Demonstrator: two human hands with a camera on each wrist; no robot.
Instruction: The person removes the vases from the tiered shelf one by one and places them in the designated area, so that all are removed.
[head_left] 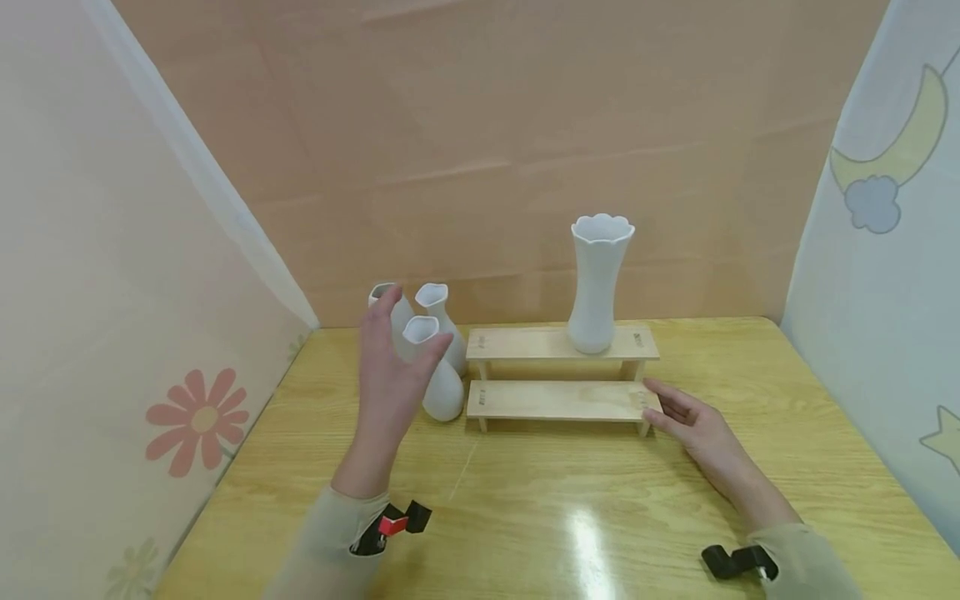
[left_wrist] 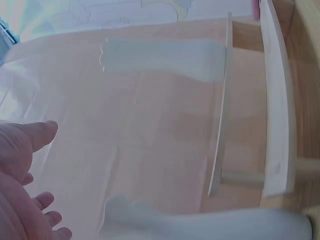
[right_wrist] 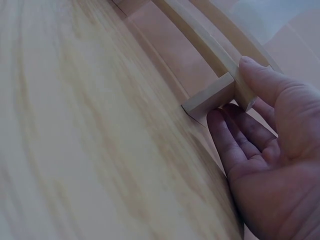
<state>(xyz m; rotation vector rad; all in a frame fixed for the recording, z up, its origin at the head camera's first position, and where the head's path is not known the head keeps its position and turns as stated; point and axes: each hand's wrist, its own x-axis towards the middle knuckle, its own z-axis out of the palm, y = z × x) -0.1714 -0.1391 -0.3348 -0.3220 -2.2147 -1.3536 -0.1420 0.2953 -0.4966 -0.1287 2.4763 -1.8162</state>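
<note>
My left hand (head_left: 386,367) is raised with thumb and fingers spread apart, nothing between them. It overlaps a group of white vases: a small-necked vase (head_left: 444,392) in front, one with a flared mouth (head_left: 432,293) behind it, and another (head_left: 402,315) partly hidden by the fingers. My right hand (head_left: 697,429) grips the right end of the lower board of a two-step wooden stand (head_left: 562,402). In the right wrist view the thumb lies on the board's edge (right_wrist: 220,60), with fingers beneath, near the leg. A tall white vase with a scalloped rim (head_left: 596,283) stands upright on the upper step.
The stand and vases are on a wood-grain table (head_left: 540,500), toward its back edge. Behind rises a peach-coloured backdrop (head_left: 487,150). Pale patterned sheets hang at left, with a red flower (head_left: 202,419), and at right, with a yellow moon (head_left: 900,142).
</note>
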